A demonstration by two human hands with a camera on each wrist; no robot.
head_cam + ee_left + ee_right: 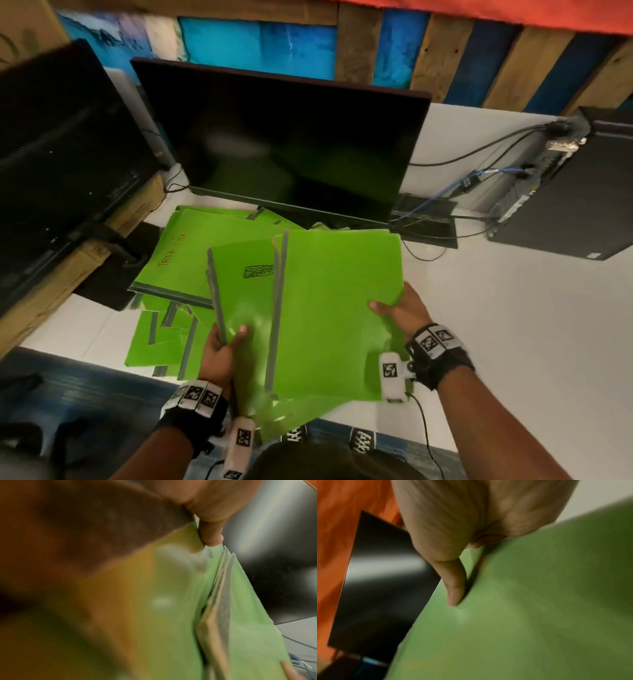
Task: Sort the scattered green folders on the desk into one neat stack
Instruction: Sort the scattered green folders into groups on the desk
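Fingers point(239, 334) of both hands pinch 2 folders point(329, 308) by their near edges; thin, floppy, slick, so I'd grip beside the spines.

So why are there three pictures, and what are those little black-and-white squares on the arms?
A person wears three cameras: one on the head, one on each wrist. The squares sit on the wrist straps that carry them. The big picture looks down from the head. The left hand and right hand each hold green folders above a white desk. More folders lie on the desk, in front of a dark screen. The two blurry pictures are wrist close-ups: thumbs pressing on green covers.
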